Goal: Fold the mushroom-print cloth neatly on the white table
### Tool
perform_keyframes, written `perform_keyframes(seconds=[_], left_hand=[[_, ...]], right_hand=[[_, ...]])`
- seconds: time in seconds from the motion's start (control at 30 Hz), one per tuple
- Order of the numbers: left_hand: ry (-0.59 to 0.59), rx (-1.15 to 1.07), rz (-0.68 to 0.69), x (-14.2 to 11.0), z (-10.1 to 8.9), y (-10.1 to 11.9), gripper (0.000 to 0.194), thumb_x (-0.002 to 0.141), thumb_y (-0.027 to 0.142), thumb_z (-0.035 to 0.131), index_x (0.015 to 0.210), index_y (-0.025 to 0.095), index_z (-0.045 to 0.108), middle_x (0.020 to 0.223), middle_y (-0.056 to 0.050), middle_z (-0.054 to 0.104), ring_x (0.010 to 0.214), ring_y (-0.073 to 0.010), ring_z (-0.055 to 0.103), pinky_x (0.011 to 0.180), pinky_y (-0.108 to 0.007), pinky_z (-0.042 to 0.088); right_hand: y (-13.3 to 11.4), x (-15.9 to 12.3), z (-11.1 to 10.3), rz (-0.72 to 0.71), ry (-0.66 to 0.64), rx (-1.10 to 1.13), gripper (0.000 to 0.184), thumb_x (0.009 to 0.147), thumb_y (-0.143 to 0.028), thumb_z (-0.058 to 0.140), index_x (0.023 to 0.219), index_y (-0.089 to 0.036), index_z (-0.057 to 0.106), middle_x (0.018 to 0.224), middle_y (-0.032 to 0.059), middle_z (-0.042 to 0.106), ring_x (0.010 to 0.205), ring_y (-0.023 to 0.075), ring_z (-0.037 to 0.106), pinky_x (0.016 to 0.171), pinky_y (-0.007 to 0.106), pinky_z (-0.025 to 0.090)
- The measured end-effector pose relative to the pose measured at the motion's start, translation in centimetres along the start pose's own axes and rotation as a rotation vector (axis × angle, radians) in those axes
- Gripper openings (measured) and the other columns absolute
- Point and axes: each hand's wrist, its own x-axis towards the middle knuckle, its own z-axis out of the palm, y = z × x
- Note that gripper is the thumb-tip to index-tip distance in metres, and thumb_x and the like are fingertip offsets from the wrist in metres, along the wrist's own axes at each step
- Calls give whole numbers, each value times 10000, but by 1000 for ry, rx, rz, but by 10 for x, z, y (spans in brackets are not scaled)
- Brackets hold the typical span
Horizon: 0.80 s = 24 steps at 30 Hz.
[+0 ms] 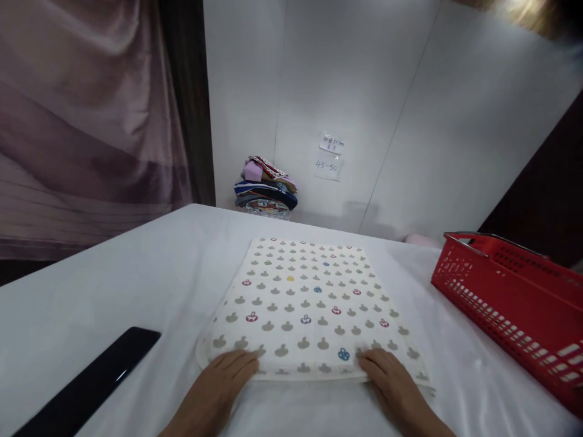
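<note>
Cream printed cloth (310, 306) spread flat, near edge beneath your fingers

You have the cloth straight ahead on the white tabletop (136, 279), stretching from your fingers toward the far side. Its sides draw together with distance, and the low, slanting view shortens its depth, so you cannot tell for certain which way its long axis runs. The near edge lies roughly left to right across your front.

Your left hand (226, 381) rests on that edge left of its middle; your right hand (388, 381) rests right of its middle. Neither is clearly nearer to the cloth: both touch it, with a stretch of edge between them. The fingers of each hand lie close together and bend lightly over the fabric, those of the left slanting far and right, those of the right slanting far and left. Your thumbs are hidden, so whether either hand pinches the cloth or only presses it cannot be told.

Both near corners lie outside your hands: the left one looks rounded, while the right one flares a little beyond your right wrist. The far edge is well out from your fingertips.

To the right, apart from the cloth, stands a red basket (510, 303); to the near left lies a flat, glossy black object (93, 385). A pile of folded fabrics (266, 188) sits at the far side, by the wall (387, 91).
</note>
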Motion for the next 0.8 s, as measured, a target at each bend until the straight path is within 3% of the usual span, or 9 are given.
perform_keyframes(seconds=[0.3, 0.43, 0.53, 0.67, 0.8], left_hand=[[2, 14, -30, 1, -11, -5, 424, 789, 91, 399, 1121, 247, 611, 1086, -13, 675, 957, -161, 633, 806, -290, 526], [-48, -19, -23, 18, -12, 10, 518, 780, 47, 375, 1222, 259, 545, 1178, -14, 629, 1050, -160, 581, 902, -317, 478], [-76, -62, 30, 29, -10, 24, 523, 782, -9, 350, 1188, 246, 559, 1148, -11, 640, 1039, -151, 571, 914, -325, 463], [-53, -97, 26, 32, -9, 30, 359, 855, 55, 353, 1047, 203, 616, 1024, -24, 680, 932, -147, 602, 823, -294, 497], [-31, -74, 60, 26, -15, 28, 328, 877, 94, 365, 1066, 206, 608, 1040, -12, 684, 940, -141, 618, 826, -281, 503]], right_hand=[[31, -33, 1, -10, 108, -184, 419, 787, -49, 398, 1137, -199, 572, 1055, 84, 630, 964, 199, 588, 781, 324, 504], [15, -18, 9, -47, 35, -140, 441, 820, -71, 402, 1224, -197, 526, 1137, 94, 598, 1034, 211, 552, 833, 357, 487], [-4, 5, 13, -76, 27, -67, 443, 836, -41, 364, 1221, -195, 520, 1141, 97, 593, 1047, 202, 536, 843, 353, 473], [-19, 21, 13, -53, -24, 34, 307, 880, -84, 365, 1044, -203, 596, 982, 80, 627, 867, 181, 567, 708, 308, 475], [-22, 12, 11, 14, -119, 87, 239, 910, -149, 387, 972, -213, 609, 888, 51, 620, 772, 171, 559, 656, 294, 461]])
